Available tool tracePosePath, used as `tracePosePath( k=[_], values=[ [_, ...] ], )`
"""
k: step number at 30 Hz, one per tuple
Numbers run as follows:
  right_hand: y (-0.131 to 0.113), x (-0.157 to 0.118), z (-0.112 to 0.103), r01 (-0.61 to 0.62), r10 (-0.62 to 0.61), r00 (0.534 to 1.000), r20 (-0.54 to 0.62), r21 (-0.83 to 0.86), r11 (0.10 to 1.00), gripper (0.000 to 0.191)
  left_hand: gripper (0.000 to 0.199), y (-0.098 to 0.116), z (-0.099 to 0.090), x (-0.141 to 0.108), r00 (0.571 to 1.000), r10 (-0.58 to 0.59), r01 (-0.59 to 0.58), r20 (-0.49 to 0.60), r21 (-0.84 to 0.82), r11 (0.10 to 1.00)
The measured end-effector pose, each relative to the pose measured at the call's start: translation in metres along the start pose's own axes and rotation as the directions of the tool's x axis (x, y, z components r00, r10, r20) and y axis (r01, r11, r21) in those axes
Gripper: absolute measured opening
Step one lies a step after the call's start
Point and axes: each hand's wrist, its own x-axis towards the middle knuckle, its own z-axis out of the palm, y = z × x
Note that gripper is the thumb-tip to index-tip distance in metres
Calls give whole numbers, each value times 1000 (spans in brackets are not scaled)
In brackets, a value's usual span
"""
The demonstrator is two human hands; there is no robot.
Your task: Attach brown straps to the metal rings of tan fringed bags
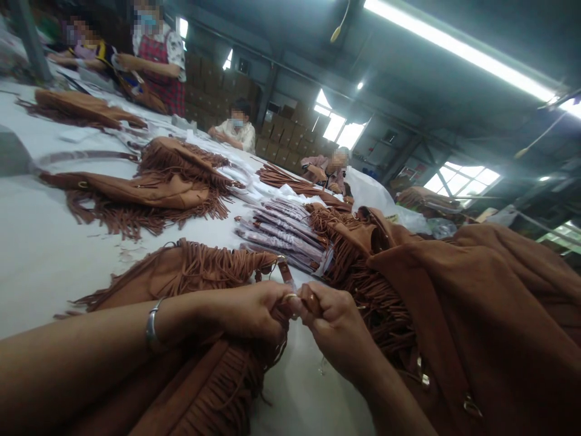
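Close together at the near side of the table, both my hands are closed around one brown leather strap (285, 271) with gold-coloured metal fittings. My left hand (256, 312), with a silver bangle on its wrist, grips it by a gold ring (291, 297). Pressed up against those fingertips, my right hand (333, 315) holds a folded brown part of the strap in its fist. My fingers hide how the strap and ring meet. Under and beyond my left arm lies a brown fringed bag (170, 275), next to the strap's upper end.
Wrapped straps (284, 230) lie stacked beyond my hands. A large pile of brown bags (490, 290) rises on the right. More fringed bags (149, 191) lie on the white table (27, 242) at left. Several people work around the far side, before stacked cartons (284, 133).
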Motion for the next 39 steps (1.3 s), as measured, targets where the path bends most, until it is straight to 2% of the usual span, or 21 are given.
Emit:
tracePosePath(
  k=[1, 3, 5, 8, 10, 13, 16, 18, 20, 22, 23, 25, 27, 28, 30, 34, 39],
  values=[
    [3, -3, 9, -43, 55, 991, -119, 108, 993, 20, 23, -2, 1, 1, 999, 8, -11, -38, -77, 997],
    [12, -9, 30, -113, 235, 927, -293, 379, 918, 22, 29, -7, 3, 3, 997, -4, -13, -73, -233, 972],
    [20, -14, 46, -148, 394, 863, -316, 586, 796, 25, 35, -12, 6, 4, 999, -27, 11, -43, -347, 938],
    [24, -20, 57, -155, 489, 821, -296, 708, 689, 27, 44, -18, 9, 3, 999, -53, 49, 3, -452, 890],
    [23, -22, 55, -160, 502, 815, -289, 721, 674, 28, 51, -20, 10, 1, 997, -73, 63, 0, -497, 866],
    [22, -24, 42, -214, 480, 849, -220, 688, 693, 29, 50, -19, 9, -1, 997, -80, 59, -16, -535, 843],
    [22, -24, 23, -237, 371, 918, -142, 553, 799, 25, 41, -15, 8, -1, 997, -63, 71, 33, -429, 900],
    [21, -23, 12, -204, 256, 963, -81, 401, 893, 21, 34, -11, 7, -1, 993, -97, 110, 62, -293, 950],
    [19, -23, 9, -154, 175, 983, -50, 285, 946, 21, 30, -8, 7, -1, 988, -142, 154, 62, -246, 957],
    [17, -25, 16, -135, 183, 973, -137, 305, 943, 21, 34, -7, 8, -1, 983, -174, 184, 58, -318, 930],
    [16, -26, 22, -128, 217, 952, -217, 361, 924, 21, 38, -8, 8, -1, 982, -183, 190, 54, -376, 907],
    [17, -30, 38, -99, 313, 875, -368, 497, 862, 20, 48, -10, 9, -2, 982, -177, 185, 63, -487, 854],
    [18, -34, 50, -80, 384, 821, -422, 580, 810, 21, 49, -13, 9, -1, 988, -130, 157, 90, -547, 822],
    [19, -35, 53, -86, 402, 815, -417, 600, 795, 22, 46, -14, 9, -1, 989, -110, 149, 104, -563, 813],
    [21, -36, 52, -113, 413, 833, -368, 617, 779, 22, 40, -16, 9, 0, 988, -105, 151, 113, -568, 809],
    [23, -36, 38, -148, 394, 869, -301, 601, 786, 21, 29, -19, 10, 2, 993, -110, 121, 54, -558, 821],
    [24, -34, 27, -192, 346, 909, -234, 501, 844, 22, 33, -24, 11, 2, 957, -272, 256, 98, -725, 639]
  ],
)
